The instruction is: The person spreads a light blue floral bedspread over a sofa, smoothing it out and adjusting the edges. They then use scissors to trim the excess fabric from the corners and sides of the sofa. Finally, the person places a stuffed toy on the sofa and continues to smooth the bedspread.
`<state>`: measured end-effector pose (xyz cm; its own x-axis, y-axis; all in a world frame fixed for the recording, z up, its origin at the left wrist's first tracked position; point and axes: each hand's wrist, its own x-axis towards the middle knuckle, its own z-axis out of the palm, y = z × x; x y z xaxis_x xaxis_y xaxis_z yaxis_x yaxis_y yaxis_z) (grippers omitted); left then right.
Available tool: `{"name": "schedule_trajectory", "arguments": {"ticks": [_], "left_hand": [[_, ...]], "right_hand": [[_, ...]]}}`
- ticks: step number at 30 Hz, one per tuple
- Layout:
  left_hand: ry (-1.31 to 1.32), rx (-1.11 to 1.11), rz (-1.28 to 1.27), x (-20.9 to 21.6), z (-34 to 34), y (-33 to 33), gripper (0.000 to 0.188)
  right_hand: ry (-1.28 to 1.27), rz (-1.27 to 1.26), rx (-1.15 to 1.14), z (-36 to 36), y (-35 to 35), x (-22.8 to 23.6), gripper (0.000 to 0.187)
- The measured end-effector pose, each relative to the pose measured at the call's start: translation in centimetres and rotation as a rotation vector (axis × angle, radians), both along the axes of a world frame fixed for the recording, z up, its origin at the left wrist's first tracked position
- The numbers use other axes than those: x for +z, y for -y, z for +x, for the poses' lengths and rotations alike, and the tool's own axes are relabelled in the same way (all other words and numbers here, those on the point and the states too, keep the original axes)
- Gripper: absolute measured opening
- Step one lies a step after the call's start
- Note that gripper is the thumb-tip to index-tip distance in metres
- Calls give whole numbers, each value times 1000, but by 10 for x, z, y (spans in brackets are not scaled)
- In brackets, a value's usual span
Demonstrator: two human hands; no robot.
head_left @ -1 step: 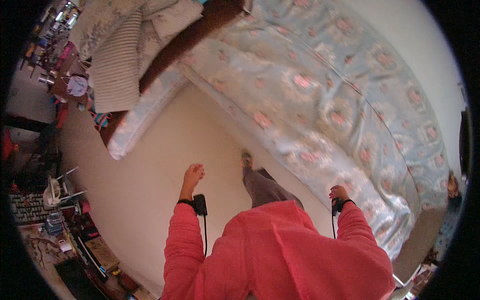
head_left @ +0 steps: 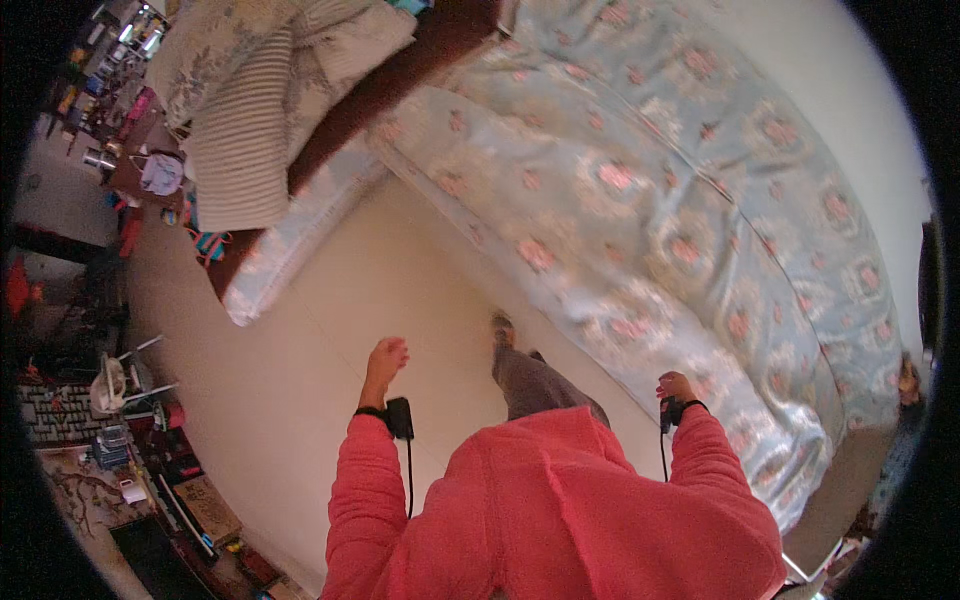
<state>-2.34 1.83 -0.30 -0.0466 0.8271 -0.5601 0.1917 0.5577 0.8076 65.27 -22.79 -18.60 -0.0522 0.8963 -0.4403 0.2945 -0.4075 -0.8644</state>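
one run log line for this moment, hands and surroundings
left hand: half-curled, above floor | right hand: curled, nearest floral cover | held objects: none visible | upper left: ribbed beige cloth

you've got a coral-red top [head_left: 610, 500] with wrinkly sleeves [head_left: 362, 480], black wrist straps [head_left: 370, 411] with boxy black modules [head_left: 400, 418], thin black cables [head_left: 410, 480] running off them, plus dark greyish trousers [head_left: 545, 386].
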Motion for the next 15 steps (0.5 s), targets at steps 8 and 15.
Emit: {"name": "schedule_trajectory", "arguments": {"ticks": [8,15], "left_hand": [[-143,329,-194,-13,-190,-74,18],[143,140,-586,-68,-277,-142,22]], "right_hand": [[103,-120,53,-223,-356,81,19],[246,-2,146,-331,-522,105,21]]}}
